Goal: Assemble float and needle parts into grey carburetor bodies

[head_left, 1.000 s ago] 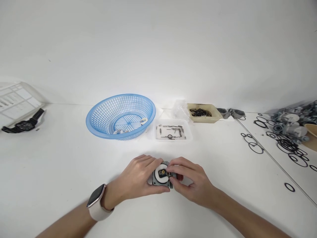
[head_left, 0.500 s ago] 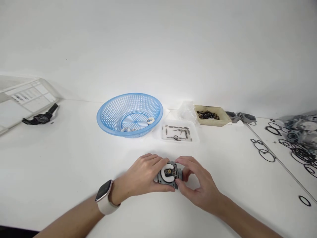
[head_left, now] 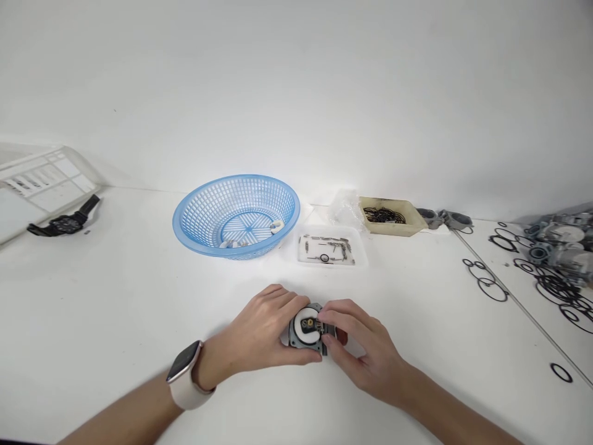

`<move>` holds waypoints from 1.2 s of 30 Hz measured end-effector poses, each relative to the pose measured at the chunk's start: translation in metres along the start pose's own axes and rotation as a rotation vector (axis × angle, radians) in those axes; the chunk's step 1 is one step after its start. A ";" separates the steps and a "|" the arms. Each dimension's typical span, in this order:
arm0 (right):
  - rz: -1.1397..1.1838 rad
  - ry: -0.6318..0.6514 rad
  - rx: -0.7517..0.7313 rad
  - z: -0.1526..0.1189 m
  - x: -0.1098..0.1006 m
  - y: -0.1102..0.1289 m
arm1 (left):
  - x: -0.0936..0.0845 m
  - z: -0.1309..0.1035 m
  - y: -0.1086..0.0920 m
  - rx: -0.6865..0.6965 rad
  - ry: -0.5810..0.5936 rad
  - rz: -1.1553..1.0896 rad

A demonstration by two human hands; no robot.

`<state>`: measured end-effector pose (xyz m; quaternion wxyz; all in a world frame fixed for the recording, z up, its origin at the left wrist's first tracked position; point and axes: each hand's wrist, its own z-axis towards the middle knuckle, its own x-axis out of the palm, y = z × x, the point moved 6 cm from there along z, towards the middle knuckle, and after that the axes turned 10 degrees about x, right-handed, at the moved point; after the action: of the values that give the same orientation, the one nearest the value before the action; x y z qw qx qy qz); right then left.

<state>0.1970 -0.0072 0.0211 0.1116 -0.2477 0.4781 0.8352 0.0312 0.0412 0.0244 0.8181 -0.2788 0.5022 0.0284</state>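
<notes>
A grey metal part (head_left: 296,339) with a white C-shaped insert (head_left: 306,334) and a brass-coloured centre faces up, low in the middle of the view. My left hand (head_left: 264,327) is wrapped round its left side, fingers at the far edge and thumb along the near edge. On its right side, my right hand (head_left: 365,346) has index finger and thumb closed on the part near small metal pieces by the insert. Whether a small piece sits between those fingertips is hidden.
Beyond my hands stand a blue basket (head_left: 245,230) holding white pieces, a white tray (head_left: 361,250) of small metal parts, and a yellowish box (head_left: 407,227) of black rings. Rings and metal castings (head_left: 569,247) lie right; a black watch (head_left: 65,224) lies left.
My right index finger has moved in over the part's right side, closer to the thumb. The whole scene has shifted slightly left in the view.
</notes>
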 end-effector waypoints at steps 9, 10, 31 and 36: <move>0.047 0.000 -0.005 0.002 -0.003 0.001 | 0.000 0.001 0.000 0.009 -0.014 -0.005; 0.042 -0.001 -0.009 0.003 -0.003 0.001 | 0.000 0.001 0.000 0.010 -0.011 -0.006; -0.088 -0.019 -0.096 0.008 -0.010 0.010 | 0.001 -0.002 -0.003 0.044 0.062 0.072; -0.110 -0.039 -0.095 0.008 -0.006 0.013 | -0.002 0.000 -0.003 0.017 0.054 0.072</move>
<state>0.1937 -0.0070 0.0374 0.1547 -0.2623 0.4214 0.8542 0.0311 0.0389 0.0274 0.8050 -0.2540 0.5341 0.0459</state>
